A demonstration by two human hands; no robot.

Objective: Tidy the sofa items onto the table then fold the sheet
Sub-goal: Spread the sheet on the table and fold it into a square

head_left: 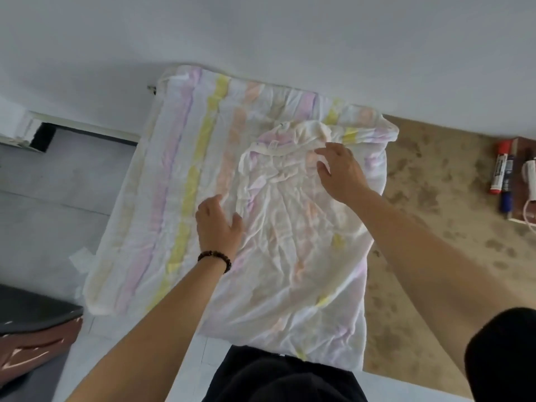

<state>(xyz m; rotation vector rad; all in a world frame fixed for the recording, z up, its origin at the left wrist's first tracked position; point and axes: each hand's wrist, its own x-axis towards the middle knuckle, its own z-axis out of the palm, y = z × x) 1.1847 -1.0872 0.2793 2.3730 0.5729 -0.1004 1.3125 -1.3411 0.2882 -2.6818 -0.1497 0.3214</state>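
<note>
Pressing left hand (pixel 219 224) and right hand (pixel 339 172) flat, fingers spread and gripping nothing, on striped sheet (pixel 179 175) over table (pixel 435 204); markers (pixel 500 169) far right

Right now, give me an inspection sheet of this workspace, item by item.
Surface: mottled tan tabletop, against a white wall.
Job's things: wrinkled white sheet with pastel pink, yellow and peach stripes, spread on the table, its left part hanging past the edge; a layer is folded over on the right.
Clutter: red marker and blue marker at the table's right edge.
Grippers: left hand flat on the sheet, beaded bracelet on its wrist; right hand flat on the folded layer.
Cables: white cable beside the markers.
Surroundings: grey tiled floor; dark and brown furniture at lower left.
</note>
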